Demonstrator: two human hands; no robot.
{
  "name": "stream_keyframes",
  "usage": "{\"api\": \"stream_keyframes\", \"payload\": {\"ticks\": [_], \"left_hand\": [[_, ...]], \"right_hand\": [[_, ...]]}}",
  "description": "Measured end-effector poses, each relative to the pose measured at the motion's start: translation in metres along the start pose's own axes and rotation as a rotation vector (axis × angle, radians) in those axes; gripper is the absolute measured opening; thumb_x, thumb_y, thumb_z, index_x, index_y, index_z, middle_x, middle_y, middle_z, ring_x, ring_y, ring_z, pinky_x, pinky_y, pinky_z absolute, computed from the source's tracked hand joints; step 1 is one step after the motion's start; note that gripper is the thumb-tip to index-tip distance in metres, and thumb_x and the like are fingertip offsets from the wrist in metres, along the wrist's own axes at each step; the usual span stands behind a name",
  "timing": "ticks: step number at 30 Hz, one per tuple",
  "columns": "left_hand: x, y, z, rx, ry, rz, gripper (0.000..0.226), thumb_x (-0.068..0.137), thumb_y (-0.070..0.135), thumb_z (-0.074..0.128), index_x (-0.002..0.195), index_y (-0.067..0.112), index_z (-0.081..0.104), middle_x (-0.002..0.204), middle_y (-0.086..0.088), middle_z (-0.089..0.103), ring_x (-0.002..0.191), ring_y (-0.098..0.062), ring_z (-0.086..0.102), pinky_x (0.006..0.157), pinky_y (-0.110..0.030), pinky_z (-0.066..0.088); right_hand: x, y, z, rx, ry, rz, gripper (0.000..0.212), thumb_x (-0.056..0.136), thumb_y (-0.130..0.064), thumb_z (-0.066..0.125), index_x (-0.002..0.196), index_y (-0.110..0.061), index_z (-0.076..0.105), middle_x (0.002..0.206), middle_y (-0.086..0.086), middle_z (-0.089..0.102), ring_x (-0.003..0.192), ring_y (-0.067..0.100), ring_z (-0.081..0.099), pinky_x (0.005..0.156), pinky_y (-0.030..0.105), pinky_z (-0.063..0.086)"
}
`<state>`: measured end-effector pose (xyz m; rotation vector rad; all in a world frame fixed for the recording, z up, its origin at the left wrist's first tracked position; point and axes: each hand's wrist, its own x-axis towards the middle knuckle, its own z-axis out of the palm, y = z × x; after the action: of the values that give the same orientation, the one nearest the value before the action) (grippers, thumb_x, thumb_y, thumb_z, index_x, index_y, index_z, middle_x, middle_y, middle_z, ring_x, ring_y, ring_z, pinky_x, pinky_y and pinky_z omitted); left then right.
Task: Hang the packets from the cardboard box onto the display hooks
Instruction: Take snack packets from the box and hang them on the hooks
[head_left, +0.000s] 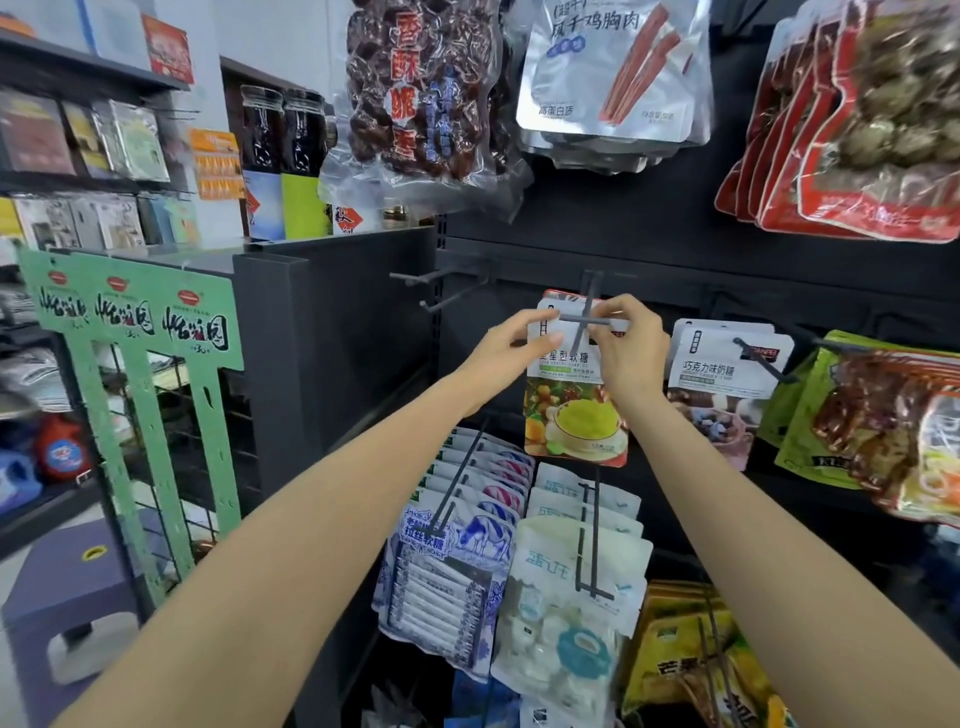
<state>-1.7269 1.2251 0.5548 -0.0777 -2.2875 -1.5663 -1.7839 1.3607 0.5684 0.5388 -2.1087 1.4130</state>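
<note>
Both top corners of a sweet packet (574, 395) are pinched, by the left hand (511, 345) and the right hand (626, 348), at the tip of a display hook (584, 322). Its hang hole should be kept level and pushed straight back along the prongs. The packet hangs upright, long axis vertical, printed face outward.

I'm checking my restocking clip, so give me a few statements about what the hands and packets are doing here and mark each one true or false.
1. Both hands hold the same packet. True: the left hand and right hand pinch the top of the fruit candy packet.
2. That packet is at the display hook. True.
3. The two bare hooks to its left are full. False: they carry nothing.
4. The chocolate candy packets hang left of the held packet. False: they hang to its right.
</note>
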Motion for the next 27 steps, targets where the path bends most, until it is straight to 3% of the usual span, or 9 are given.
{"api": "stream_keyframes", "payload": {"ticks": [3, 6, 12, 14, 17, 19, 20, 22, 27], "left_hand": [[0.013, -0.004, 0.004, 0.043, 0.066, 0.026, 0.027, 0.094, 0.03, 0.055, 0.119, 0.039, 0.056, 0.131, -0.007, 0.055, 0.124, -0.026, 0.049, 0.104, -0.05, 0.041], [0.023, -0.006, 0.006, 0.106, 0.068, 0.014, 0.028, 0.095, 0.03, 0.053, 0.123, 0.035, 0.055, 0.132, -0.01, 0.054, 0.123, -0.03, 0.047, 0.103, -0.048, 0.041], [0.035, 0.0, 0.009, 0.169, 0.079, 0.005, 0.034, 0.096, 0.017, 0.049, 0.129, 0.027, 0.053, 0.137, -0.004, 0.051, 0.126, -0.024, 0.046, 0.105, -0.037, 0.039], [0.038, 0.003, 0.009, 0.209, 0.088, 0.012, 0.04, 0.097, 0.01, 0.045, 0.133, 0.026, 0.05, 0.14, -0.005, 0.048, 0.123, -0.021, 0.047, 0.095, -0.027, 0.039], [0.033, 0.006, 0.011, 0.333, 0.103, 0.042, 0.048, 0.096, 0.003, 0.042, 0.139, 0.025, 0.044, 0.138, -0.01, 0.046, 0.1, -0.018, 0.051, 0.072, -0.019, 0.04], [0.024, 0.004, 0.011, 0.419, 0.124, 0.083, 0.053, 0.094, 0.001, 0.042, 0.141, 0.025, 0.039, 0.138, -0.012, 0.041, 0.109, -0.023, 0.05, 0.086, -0.022, 0.042], [0.018, 0.003, 0.011, 0.453, 0.148, 0.105, 0.055, 0.092, 0.0, 0.043, 0.141, 0.025, 0.038, 0.139, -0.012, 0.04, 0.118, -0.026, 0.047, 0.097, -0.031, 0.041], [0.006, 0.0, 0.006, 0.51, 0.181, 0.143, 0.052, 0.092, 0.001, 0.044, 0.139, 0.022, 0.038, 0.136, -0.012, 0.042, 0.123, -0.027, 0.043, 0.102, -0.044, 0.04], [-0.043, -0.01, -0.024, 0.598, 0.121, 0.135, 0.031, 0.095, 0.01, 0.047, 0.126, 0.014, 0.05, 0.116, -0.008, 0.058, 0.101, -0.021, 0.057, 0.089, -0.041, 0.049]], "right_hand": [[0.002, 0.002, 0.003, -0.033, 0.006, -0.006, 0.007, 0.089, -0.007, 0.06, 0.093, -0.012, 0.063, 0.104, 0.004, 0.066, 0.089, 0.014, 0.057, 0.07, 0.022, 0.039], [0.007, 0.003, 0.005, -0.094, -0.003, 0.008, 0.009, 0.09, -0.008, 0.059, 0.097, -0.012, 0.063, 0.103, 0.002, 0.064, 0.085, 0.012, 0.052, 0.067, 0.023, 0.036], [0.012, 0.002, 0.007, -0.417, 0.045, -0.038, 0.021, 0.091, -0.012, 0.056, 0.108, -0.02, 0.065, 0.114, 0.009, 0.055, 0.113, 0.027, 0.042, 0.087, 0.035, 0.037], [0.009, 0.003, 0.007, -0.436, 0.016, -0.059, 0.024, 0.092, -0.013, 0.057, 0.114, -0.019, 0.062, 0.117, 0.008, 0.054, 0.115, 0.026, 0.041, 0.088, 0.034, 0.037], [-0.001, 0.009, 0.005, -0.41, -0.012, -0.087, 0.031, 0.091, -0.016, 0.059, 0.122, -0.019, 0.059, 0.128, 0.007, 0.05, 0.122, 0.025, 0.038, 0.094, 0.033, 0.036], [-0.015, 0.013, 0.004, -0.417, 0.052, -0.136, 0.035, 0.089, -0.014, 0.061, 0.124, -0.016, 0.059, 0.136, 0.007, 0.045, 0.129, 0.025, 0.034, 0.1, 0.032, 0.034], [-0.025, 0.014, 0.004, -0.412, 0.086, -0.162, 0.035, 0.089, -0.013, 0.062, 0.123, -0.015, 0.059, 0.137, 0.007, 0.044, 0.13, 0.025, 0.034, 0.1, 0.031, 0.034], [-0.044, 0.015, 0.004, -0.372, 0.096, -0.176, 0.032, 0.089, -0.013, 0.061, 0.121, -0.015, 0.059, 0.13, 0.008, 0.046, 0.123, 0.024, 0.039, 0.091, 0.026, 0.035], [-0.077, 0.005, 0.021, -0.164, -0.203, -0.171, 0.016, 0.096, -0.015, 0.05, 0.106, -0.01, 0.062, 0.104, 0.007, 0.061, 0.098, 0.021, 0.054, 0.076, 0.024, 0.035]]}}
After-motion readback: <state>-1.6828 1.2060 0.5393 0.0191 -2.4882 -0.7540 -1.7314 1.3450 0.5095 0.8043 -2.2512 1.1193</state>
